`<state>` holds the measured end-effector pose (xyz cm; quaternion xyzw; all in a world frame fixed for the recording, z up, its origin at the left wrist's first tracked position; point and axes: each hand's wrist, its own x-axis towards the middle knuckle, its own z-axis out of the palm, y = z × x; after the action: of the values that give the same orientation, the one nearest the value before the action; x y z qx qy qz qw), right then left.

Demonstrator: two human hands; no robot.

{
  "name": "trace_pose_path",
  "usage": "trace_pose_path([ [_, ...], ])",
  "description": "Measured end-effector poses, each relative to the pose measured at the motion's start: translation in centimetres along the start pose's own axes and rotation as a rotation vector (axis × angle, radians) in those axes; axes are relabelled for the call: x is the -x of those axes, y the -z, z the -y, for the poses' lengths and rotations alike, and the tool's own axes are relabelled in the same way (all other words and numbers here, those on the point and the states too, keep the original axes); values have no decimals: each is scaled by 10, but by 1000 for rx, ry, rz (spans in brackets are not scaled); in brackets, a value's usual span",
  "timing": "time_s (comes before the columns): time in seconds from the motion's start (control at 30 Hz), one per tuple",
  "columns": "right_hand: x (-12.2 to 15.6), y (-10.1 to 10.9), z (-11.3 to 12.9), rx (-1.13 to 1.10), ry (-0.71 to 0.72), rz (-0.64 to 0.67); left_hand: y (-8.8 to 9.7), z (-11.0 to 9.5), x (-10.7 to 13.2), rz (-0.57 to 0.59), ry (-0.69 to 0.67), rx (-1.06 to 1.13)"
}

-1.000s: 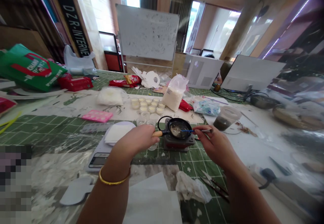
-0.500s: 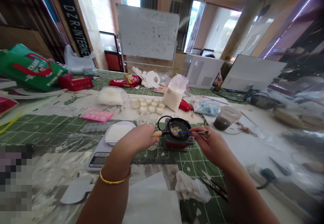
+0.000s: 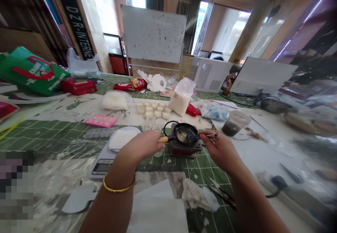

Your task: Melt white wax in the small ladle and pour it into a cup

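Observation:
A small black frying pan point(image 3: 191, 127) sits on a little electric stove point(image 3: 184, 149) with a dark red base. Its light wooden handle point(image 3: 163, 139) is gripped by my left hand point(image 3: 149, 142), which has a gold bangle on the wrist. Whitish pieces point(image 3: 181, 135) lie in the left part of the pan, in what looks like clear melt. My right hand point(image 3: 219, 149) pinches a thin blue stick point(image 3: 193, 135), perhaps a brush or stirrer, with its tip inside the pan. Just left of the stove stand clear cups point(image 3: 150, 125), partly hidden by my left hand.
Left of the pan is a kitchen scale point(image 3: 101, 168) bearing white sheets point(image 3: 123, 138). Several filled small cups point(image 3: 158, 113) stand behind, beside a bag of white granules point(image 3: 181, 99). Scissors point(image 3: 222, 192) and crumpled tissue point(image 3: 198, 196) lie in front; a dark-filled tub point(image 3: 234, 123) stands right.
The blue stick and my right hand have shifted very slightly within the pan area. My left hand keeps its hold on the handle, and the pan stays on the stove.

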<state>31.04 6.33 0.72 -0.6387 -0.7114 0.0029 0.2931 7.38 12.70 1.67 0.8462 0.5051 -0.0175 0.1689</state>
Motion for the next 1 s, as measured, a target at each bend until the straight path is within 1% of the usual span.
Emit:
trace_pose_path([
  [0.07, 1, -1, 0, -15, 1, -4, 1, 0, 1, -3, 5, 0],
  [0.17, 1, -2, 2, -25, 7, 26, 1, -1, 1, 2, 15, 0],
  [0.3, 2, -4, 4, -46, 6, -9, 1, -1, 1, 13, -19, 29],
  [0.4, 2, -4, 5, -60, 17, 33, 2, 0, 1, 9, -18, 37],
  [0.5, 2, -5, 5, -74, 10, -2, 2, 1, 2, -1, -9, 38],
  [0.6, 2, -6, 5, -63, 16, 6, 2, 1, 3, -2, -3, 36],
  [0.7, 2, -7, 6, -75, 3, -11, 2, -1, 2, 10, -21, 29],
  [0.83, 4, -8, 9, -69, 22, 38, 0, -3, 1, 15, -22, 31],
  [0.93, 4, -8, 10, -65, 33, 16, 0, -4, 0, 17, -37, 29],
  [1.0, 5, -9, 11, -62, 50, 28, 1, -4, 0, 18, -39, 29],
])
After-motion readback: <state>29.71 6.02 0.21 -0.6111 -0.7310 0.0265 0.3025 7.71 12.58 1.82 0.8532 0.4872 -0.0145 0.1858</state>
